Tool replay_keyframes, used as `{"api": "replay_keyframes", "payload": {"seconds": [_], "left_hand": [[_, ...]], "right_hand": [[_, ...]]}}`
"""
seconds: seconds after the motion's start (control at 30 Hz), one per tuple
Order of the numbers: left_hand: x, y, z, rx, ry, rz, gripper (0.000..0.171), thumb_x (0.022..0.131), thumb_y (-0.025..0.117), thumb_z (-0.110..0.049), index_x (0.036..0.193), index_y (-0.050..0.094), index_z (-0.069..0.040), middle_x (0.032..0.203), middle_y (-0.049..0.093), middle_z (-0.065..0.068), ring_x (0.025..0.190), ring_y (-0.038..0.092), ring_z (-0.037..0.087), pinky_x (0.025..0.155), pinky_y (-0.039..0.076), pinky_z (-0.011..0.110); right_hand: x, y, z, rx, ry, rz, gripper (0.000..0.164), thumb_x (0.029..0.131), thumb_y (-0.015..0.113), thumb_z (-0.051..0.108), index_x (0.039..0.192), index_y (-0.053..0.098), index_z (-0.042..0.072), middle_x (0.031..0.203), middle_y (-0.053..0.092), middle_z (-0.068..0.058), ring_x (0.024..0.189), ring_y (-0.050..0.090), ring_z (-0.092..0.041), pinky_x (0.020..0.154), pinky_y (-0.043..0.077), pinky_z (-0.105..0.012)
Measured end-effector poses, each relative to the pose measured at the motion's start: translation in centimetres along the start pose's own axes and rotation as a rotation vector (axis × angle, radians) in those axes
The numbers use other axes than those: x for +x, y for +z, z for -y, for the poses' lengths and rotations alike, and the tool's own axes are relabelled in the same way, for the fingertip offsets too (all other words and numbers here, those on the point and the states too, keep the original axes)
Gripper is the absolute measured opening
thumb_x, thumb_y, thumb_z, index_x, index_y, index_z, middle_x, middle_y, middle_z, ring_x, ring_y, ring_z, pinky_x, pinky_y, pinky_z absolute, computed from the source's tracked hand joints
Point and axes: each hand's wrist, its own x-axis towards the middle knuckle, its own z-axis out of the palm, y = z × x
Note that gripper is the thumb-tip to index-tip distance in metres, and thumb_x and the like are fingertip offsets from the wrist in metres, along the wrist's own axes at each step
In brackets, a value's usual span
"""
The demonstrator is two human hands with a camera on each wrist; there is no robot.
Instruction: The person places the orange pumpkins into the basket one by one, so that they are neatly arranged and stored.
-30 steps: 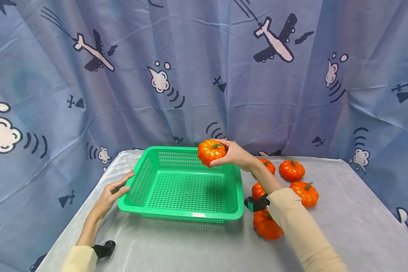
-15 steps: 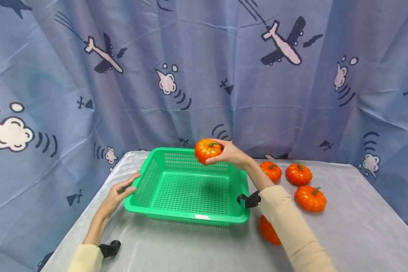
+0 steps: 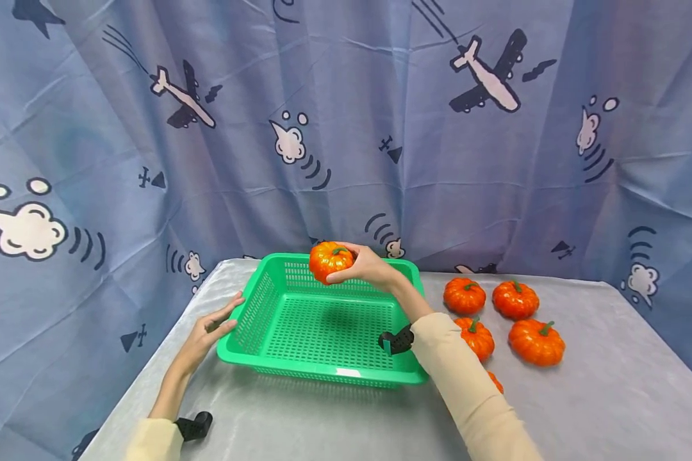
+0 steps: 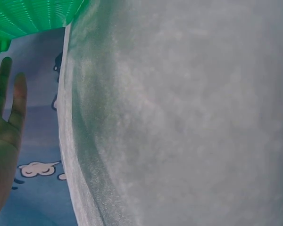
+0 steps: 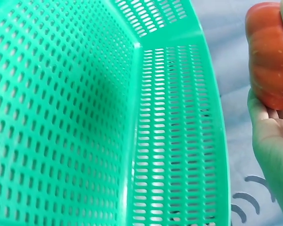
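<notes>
An orange pumpkin (image 3: 327, 262) with a green stem is gripped in my right hand (image 3: 364, 265), held up over the back part of a green plastic basket (image 3: 323, 370). In the right wrist view the pumpkin (image 5: 270, 56) shows at the right edge, fingers and palm around it, beyond the basket's slotted wall (image 5: 174, 136). My left hand (image 3: 202, 336) is at the basket's left rim, its fingers extended and fingertips right at the edge. The left wrist view shows that hand (image 4: 7, 117) with straight, spread fingers below the basket's underside (image 4: 33, 16).
Several more pumpkins stand on the grey-white table (image 3: 605, 384) right of the basket, including one at the back right (image 3: 516, 299) and one farther right (image 3: 536, 343). My right sleeve (image 3: 467, 378) partly covers another pumpkin (image 3: 494, 382). A blue patterned curtain (image 3: 346, 128) hangs behind.
My right hand has carried the pumpkin left over the basket, slightly lower at the end. The whole view has shifted, so basket and table appear farther right. The left hand stays at the rim.
</notes>
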Motion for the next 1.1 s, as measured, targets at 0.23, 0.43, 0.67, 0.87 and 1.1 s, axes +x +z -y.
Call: {"api": "replay_keyframes", "payload": {"seconds": [0.23, 0.43, 0.67, 0.87, 1.1], "left_hand": [[0.1, -0.1, 0.0, 0.002, 0.021, -0.005, 0.046, 0.096, 0.049, -0.005, 0.142, 0.044, -0.002, 0.155, 0.028, 0.012, 0.139, 0.025, 0.000, 0.108, 0.012, 0.065], [0.0, -0.2, -0.1, 0.012, 0.016, -0.016, 0.046, 0.097, 0.048, -0.005, 0.143, 0.045, -0.004, 0.155, 0.029, 0.011, 0.138, 0.026, -0.001, 0.111, 0.016, 0.059], [-0.3, 0.4, 0.3, -0.001, 0.007, -0.002, 0.046, 0.097, 0.047, -0.004, 0.143, 0.044, -0.003, 0.155, 0.028, 0.011, 0.138, 0.025, -0.001, 0.104, 0.024, 0.013], [-0.2, 0.6, 0.2, -0.023, -0.007, -0.014, 0.046, 0.097, 0.046, -0.005, 0.143, 0.044, -0.003, 0.155, 0.028, 0.010, 0.138, 0.026, -0.001, 0.104, 0.024, 0.012], [-0.4, 0.5, 0.1, -0.024, 0.002, -0.014, 0.046, 0.097, 0.046, -0.004, 0.143, 0.044, -0.003, 0.155, 0.028, 0.011, 0.138, 0.027, 0.000, 0.103, 0.024, 0.010]], "right_hand": [[1.4, 1.1, -1.0, 0.016, -0.002, 0.016, 0.071, 0.077, 0.079, 0.009, 0.140, 0.046, 0.010, 0.125, 0.057, -0.011, 0.110, 0.054, -0.027, 0.089, 0.051, -0.037], [2.3, 1.9, -2.0, 0.033, -0.028, 0.045, 0.070, 0.078, 0.077, 0.007, 0.140, 0.047, 0.009, 0.126, 0.056, -0.012, 0.110, 0.054, -0.027, 0.090, 0.051, -0.038], [3.0, 2.6, -4.2, 0.020, 0.012, 0.051, 0.071, 0.077, 0.078, 0.009, 0.141, 0.046, 0.009, 0.124, 0.057, -0.011, 0.109, 0.055, -0.025, 0.089, 0.051, -0.036], [3.5, 2.9, -5.2, -0.020, 0.058, 0.057, 0.069, 0.075, 0.080, 0.009, 0.137, 0.051, 0.009, 0.121, 0.059, -0.010, 0.105, 0.057, -0.024, 0.086, 0.052, -0.036], [3.9, 3.7, -6.3, -0.069, 0.109, 0.085, 0.068, 0.074, 0.080, 0.008, 0.136, 0.052, 0.008, 0.117, 0.061, -0.008, 0.099, 0.059, -0.021, 0.084, 0.053, -0.033]]}}
